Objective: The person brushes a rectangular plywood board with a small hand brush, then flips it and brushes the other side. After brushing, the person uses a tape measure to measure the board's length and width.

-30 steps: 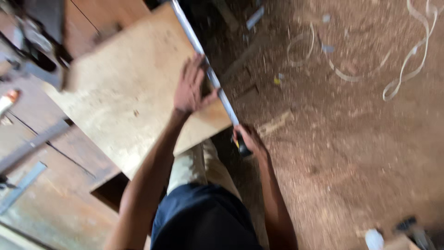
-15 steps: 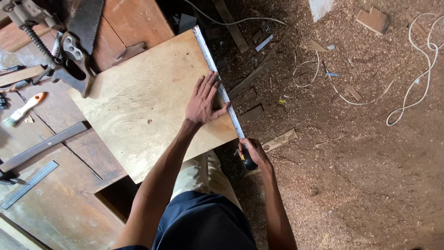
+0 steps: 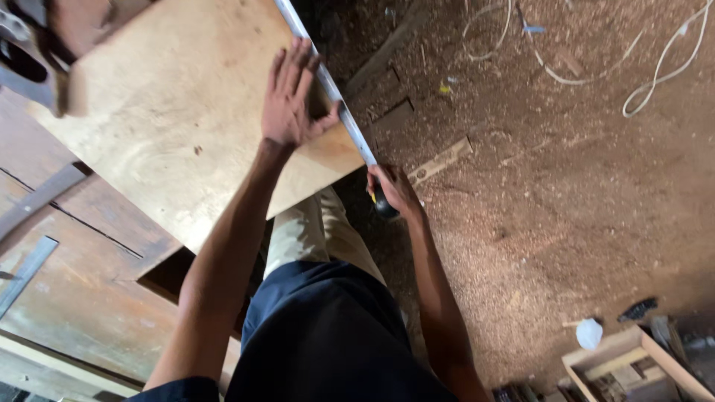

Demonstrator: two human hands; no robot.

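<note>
A pale plywood board [image 3: 171,112] lies on a wooden workbench [image 3: 82,298], one corner jutting over the bench edge. My left hand [image 3: 294,93] rests flat on the board near its right edge, fingers spread, pressing on the metal blade of a tape measure [image 3: 339,104] that runs along that edge. My right hand [image 3: 395,190] hangs just below the board's corner and grips the dark tape measure case [image 3: 383,207], with a bit of yellow showing. The blade's far end leaves the top of the picture.
A metal straightedge [image 3: 26,272] and a dark flat bar [image 3: 41,197] lie on the bench at left. The floor is covered in sawdust, with white cords [image 3: 655,74], wood scraps [image 3: 443,160], and a small wooden box [image 3: 633,365] at the bottom right.
The view has dipped and closed in on the board. My left hand stays flat on the tape blade, and my right hand keeps the case below the corner.
</note>
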